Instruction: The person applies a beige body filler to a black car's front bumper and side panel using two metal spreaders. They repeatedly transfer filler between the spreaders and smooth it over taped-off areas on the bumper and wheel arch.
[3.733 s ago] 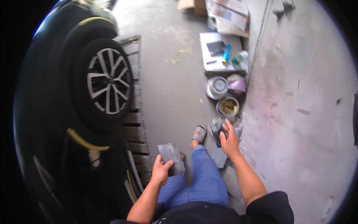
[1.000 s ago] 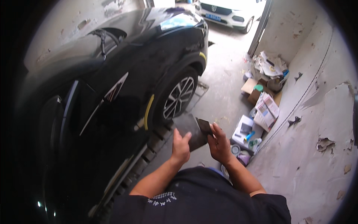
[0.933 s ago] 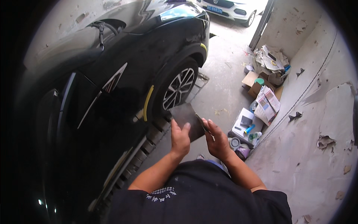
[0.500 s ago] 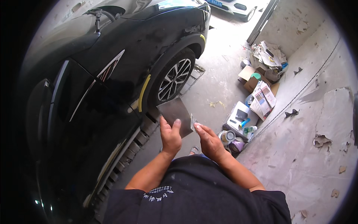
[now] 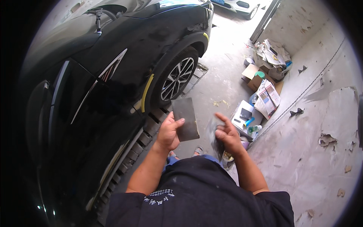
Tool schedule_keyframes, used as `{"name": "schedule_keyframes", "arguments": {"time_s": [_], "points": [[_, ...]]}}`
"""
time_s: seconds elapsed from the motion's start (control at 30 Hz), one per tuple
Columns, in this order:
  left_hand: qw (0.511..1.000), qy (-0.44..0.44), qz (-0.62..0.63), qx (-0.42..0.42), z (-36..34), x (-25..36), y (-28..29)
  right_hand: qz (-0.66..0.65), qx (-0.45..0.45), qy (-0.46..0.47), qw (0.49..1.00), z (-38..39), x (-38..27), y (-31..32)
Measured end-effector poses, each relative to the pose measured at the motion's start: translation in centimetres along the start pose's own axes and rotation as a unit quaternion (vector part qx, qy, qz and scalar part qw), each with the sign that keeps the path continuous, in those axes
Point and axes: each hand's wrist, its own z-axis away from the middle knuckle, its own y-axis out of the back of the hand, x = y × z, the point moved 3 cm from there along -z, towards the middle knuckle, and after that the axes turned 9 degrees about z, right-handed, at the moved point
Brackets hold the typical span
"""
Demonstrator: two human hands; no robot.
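Note:
My left hand (image 5: 169,132) is closed on a flat, dark grey rectangular plate (image 5: 185,119), its thumb lying across the face. To the right, clear of the plate, my right hand (image 5: 229,137) pinches a thin grey piece (image 5: 216,139) that is smeared by motion, so its exact kind cannot be made out. The index finger of that hand points out past the piece. Beyond my left hand stands a black car (image 5: 124,75), with yellow tape (image 5: 147,92) along its wheel arch beside the front wheel (image 5: 177,79).
Along the right wall (image 5: 302,151) sit a cardboard box (image 5: 254,77), a heap of paper and bags (image 5: 273,56), a white box (image 5: 242,115) and a green-tinted bottle (image 5: 254,129). A white car (image 5: 242,6) stands outside. A grated strip (image 5: 126,162) runs beside the black car.
My right hand has pulled away from the plate to the right, taking the thin grey piece with it. My left hand has turned the plate more upright.

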Motion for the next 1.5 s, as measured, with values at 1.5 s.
{"name": "schedule_keyframes", "arguments": {"time_s": [1.5], "points": [[0.867,-0.006,-0.498,-0.021,-2.2,-0.5,4.0,0.475,-0.01,-0.015,0.88,-2.9,1.2,-1.1]]}}
